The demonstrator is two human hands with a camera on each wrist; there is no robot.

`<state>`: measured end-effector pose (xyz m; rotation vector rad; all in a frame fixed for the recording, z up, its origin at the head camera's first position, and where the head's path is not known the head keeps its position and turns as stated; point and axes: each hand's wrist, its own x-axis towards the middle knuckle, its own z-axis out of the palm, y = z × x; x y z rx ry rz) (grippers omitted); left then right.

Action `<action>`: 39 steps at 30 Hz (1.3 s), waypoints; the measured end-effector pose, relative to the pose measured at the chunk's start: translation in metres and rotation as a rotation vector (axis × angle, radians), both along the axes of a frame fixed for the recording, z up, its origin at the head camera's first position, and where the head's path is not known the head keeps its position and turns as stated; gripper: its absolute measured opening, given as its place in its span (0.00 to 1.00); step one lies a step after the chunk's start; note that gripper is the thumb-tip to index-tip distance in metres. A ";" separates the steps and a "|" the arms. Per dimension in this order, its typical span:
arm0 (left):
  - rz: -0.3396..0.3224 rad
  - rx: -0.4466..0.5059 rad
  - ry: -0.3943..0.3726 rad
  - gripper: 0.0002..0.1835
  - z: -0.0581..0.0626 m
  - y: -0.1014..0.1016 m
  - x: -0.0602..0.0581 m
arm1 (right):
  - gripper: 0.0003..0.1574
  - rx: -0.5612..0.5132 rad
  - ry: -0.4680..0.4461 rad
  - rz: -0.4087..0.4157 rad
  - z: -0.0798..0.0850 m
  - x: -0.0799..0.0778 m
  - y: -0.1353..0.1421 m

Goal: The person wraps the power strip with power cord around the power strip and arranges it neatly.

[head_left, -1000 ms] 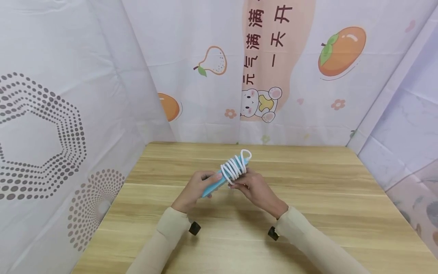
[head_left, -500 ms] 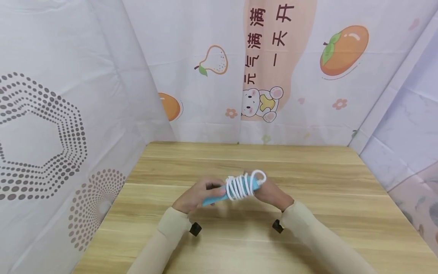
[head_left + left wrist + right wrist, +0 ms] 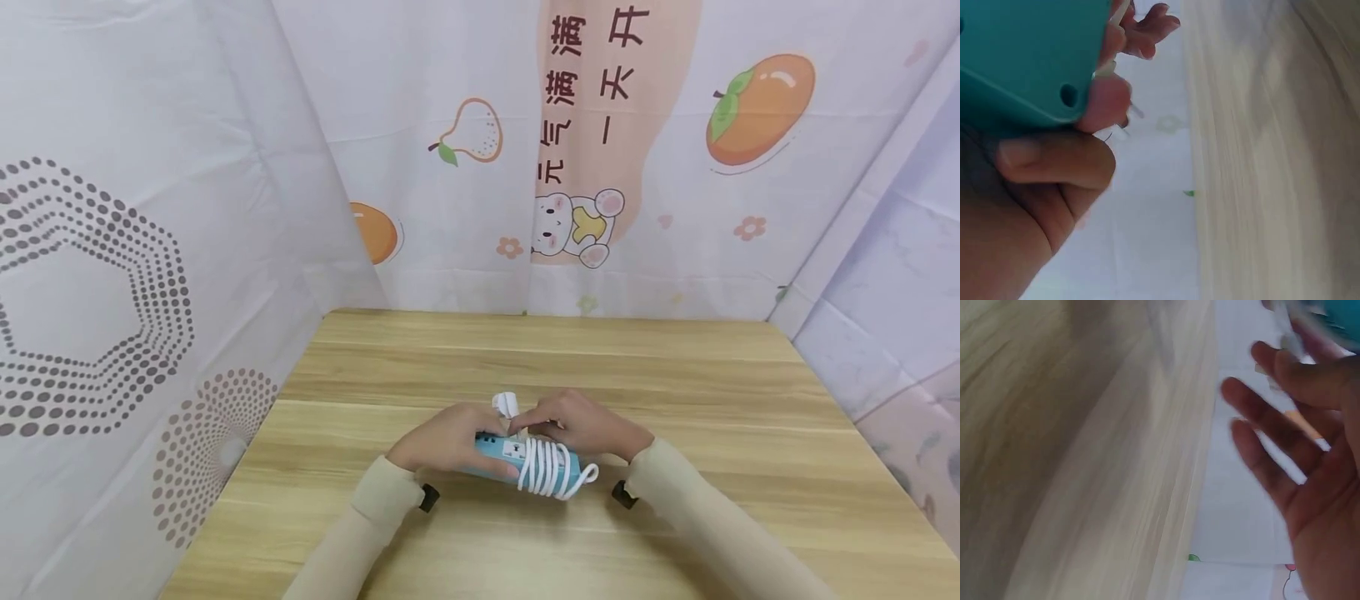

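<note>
A blue power strip (image 3: 495, 451) with a white cord (image 3: 546, 468) wound round its right half hangs above the table in the head view. My left hand (image 3: 444, 440) grips its left end, thumb along the near side. Behind those fingers the white plug (image 3: 507, 405) sticks up. My right hand (image 3: 581, 423) is on the far side, its index finger reaching toward the cord just below the plug; whether it touches is unclear. In the right wrist view, the right hand's fingers (image 3: 1266, 419) are spread and loosely bent. The left wrist view shows the strip's blue underside (image 3: 1029, 50).
Beneath the hands lies a wood-grain table (image 3: 675, 383). A white curtain (image 3: 420, 75) printed with fruit hangs behind it, with another patterned sheet (image 3: 90, 275) on the left. Each wrist carries a small black camera (image 3: 624, 493).
The power strip has turned from slanting up rightward to slanting down rightward, and its socket face now shows. The plug has come into view above it. My right hand has shifted to the far side.
</note>
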<state>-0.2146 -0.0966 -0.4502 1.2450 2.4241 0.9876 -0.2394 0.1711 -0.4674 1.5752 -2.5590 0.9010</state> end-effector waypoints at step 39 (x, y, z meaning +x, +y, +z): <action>0.399 -0.260 0.214 0.37 -0.039 0.013 -0.002 | 0.19 0.149 -0.212 -0.335 -0.010 0.006 -0.037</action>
